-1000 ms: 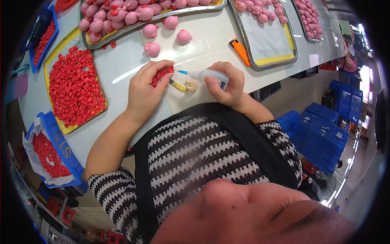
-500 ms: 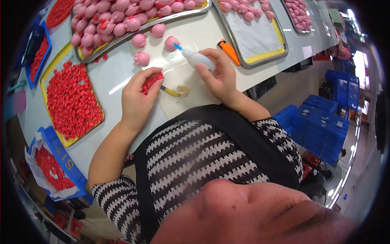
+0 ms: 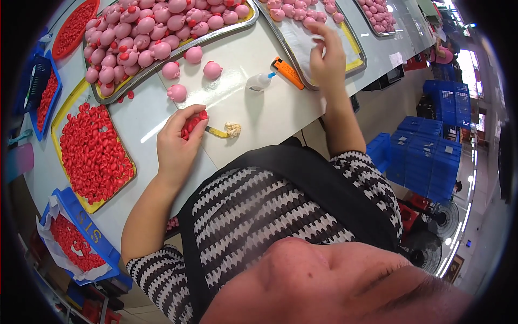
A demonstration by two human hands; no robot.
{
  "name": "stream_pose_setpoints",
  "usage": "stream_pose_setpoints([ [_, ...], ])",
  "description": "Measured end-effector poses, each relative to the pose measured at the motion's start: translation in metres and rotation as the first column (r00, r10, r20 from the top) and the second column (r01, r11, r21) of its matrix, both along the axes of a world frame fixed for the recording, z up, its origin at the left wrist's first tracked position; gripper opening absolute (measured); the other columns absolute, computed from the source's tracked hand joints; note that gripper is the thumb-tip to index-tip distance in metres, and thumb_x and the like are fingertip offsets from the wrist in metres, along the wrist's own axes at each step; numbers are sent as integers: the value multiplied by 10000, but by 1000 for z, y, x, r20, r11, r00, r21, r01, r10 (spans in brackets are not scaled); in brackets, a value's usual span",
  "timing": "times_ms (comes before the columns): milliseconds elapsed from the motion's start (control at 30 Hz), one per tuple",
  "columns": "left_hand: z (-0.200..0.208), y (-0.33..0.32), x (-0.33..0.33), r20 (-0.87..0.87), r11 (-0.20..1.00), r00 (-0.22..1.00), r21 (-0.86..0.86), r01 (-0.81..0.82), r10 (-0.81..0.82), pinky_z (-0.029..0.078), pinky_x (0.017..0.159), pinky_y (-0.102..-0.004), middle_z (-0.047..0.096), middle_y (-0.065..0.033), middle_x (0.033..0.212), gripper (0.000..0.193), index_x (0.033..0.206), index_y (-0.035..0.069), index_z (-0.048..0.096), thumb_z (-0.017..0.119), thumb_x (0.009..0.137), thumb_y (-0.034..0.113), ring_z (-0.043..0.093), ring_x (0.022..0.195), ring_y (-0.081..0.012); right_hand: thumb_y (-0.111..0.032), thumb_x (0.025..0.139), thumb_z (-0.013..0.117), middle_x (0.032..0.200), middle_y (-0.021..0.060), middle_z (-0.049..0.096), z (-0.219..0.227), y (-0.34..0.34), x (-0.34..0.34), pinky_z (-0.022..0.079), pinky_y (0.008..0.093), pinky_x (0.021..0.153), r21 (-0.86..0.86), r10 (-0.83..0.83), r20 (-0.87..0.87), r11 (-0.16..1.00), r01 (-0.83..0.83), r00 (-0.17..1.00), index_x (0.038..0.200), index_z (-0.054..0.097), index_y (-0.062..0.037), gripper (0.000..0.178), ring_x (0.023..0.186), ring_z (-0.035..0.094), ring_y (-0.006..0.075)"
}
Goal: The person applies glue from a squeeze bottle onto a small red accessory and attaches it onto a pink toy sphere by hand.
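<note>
Where the left hand (image 3: pixel 175 141) curls: I see thumb and bent fingers pinching a small cluster of red pieces (image 3: pixel 189 129), smooth, shiny and rounded, just above the table (image 3: pixel 245 116).
Right hand (image 3: pixel 328 54): fingers bent and parted, slightly blurred, over the paper-lined tray (image 3: pixel 354 64); its fingertips come close to the pink figures (image 3: pixel 294 12) there, though I cannot tell if they touch.
Squeeze bottle (image 3: pixel 257 82): translucent white, with a slim blue tip, on the glossy white tabletop beside an orange plastic tool (image 3: pixel 288 72).
Loose pink balls (image 3: pixel 212 69): four in all, round and satiny with small raised features, near the metal rim of the heaped tray (image 3: pixel 181 53).
Beige wad (image 3: pixel 233 129): crumpled and matte, touching a yellow-and-dark stick (image 3: pixel 217 132) by the left hand.
Yellow-edged tray (image 3: pixel 61 120): flat, covered by a bumpy, glossy spread of red cup-like bits (image 3: pixel 96 154).
Blue crate (image 3: pixel 102 240): hard plastic, lined with creased white paper, more red bits inside.
</note>
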State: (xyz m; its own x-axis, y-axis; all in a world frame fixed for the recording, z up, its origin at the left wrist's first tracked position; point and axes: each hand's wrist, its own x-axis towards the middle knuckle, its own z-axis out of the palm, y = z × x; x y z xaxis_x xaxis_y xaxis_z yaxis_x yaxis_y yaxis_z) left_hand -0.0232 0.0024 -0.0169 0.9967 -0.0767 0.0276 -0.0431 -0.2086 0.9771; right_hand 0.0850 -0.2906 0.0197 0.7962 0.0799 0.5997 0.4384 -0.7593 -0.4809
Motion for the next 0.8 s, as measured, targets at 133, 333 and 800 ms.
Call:
stream_pose_setpoints([
  [133,0,-1,0,13,1000,1000,14,17,-17,458,661,-233,600,-77,844,221,1018,20,604,636,801,43,569,716,-121,29,738,553,977,144,593,-11,-43,47,476,337,774,-250,-69,-76,967,48,995,1059,537,-23,326,898,590,268],
  [333,1,-2,-1,13,999,999,14,46,-46,461,667,-245,605,-84,845,222,1018,31,608,637,798,49,576,723,-137,-100,783,636,924,127,619,-6,-52,53,482,321,714,-214,-177,-320,970,111,931,1038,523,0,296,790,609,235],
  [800,17,-4,-7,34,986,986,45,160,-162,461,673,-238,614,-81,872,226,1024,29,614,632,799,44,578,728,-145,29,764,624,1175,133,412,7,52,-90,416,318,916,798,900,-321,425,-428,296,1141,476,25,406,1086,479,207],
])
